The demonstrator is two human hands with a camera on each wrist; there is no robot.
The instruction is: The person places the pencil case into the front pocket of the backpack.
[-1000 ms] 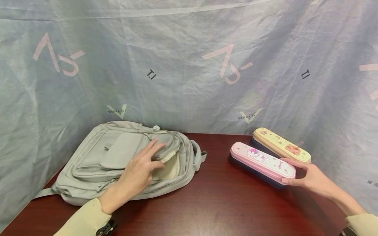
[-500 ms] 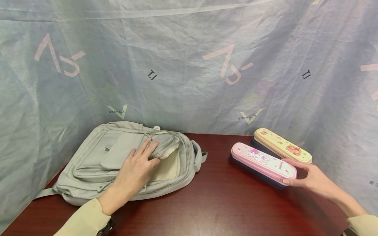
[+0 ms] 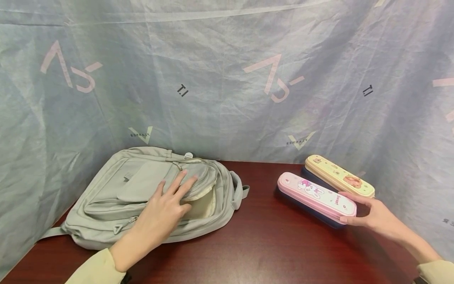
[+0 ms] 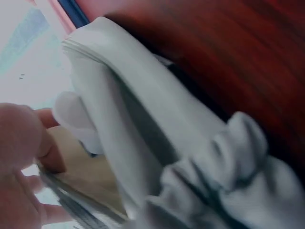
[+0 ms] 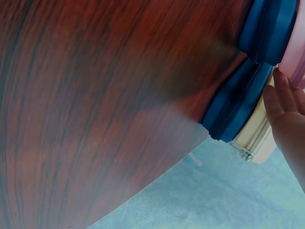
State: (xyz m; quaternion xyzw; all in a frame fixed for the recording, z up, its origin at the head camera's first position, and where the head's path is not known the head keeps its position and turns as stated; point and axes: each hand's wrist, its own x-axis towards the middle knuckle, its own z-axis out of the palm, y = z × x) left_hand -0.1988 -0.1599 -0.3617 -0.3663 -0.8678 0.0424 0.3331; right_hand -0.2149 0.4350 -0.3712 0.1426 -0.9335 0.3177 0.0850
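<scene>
Left hand [image 3: 163,215] has fingers spread over the front of the gray backpack [image 3: 143,179] lying on the table's [image 3: 262,252] left side, thumb at the open pocket [image 3: 200,208], can't tell if it pinches the edge. Right hand [image 3: 383,219] pinches the near end of the pink pencil case [image 3: 313,192], on top of a navy case [image 5: 264,31] at table right. Yellow pencil case [image 3: 337,173] sits just behind it on another navy case [image 5: 238,100].
</scene>
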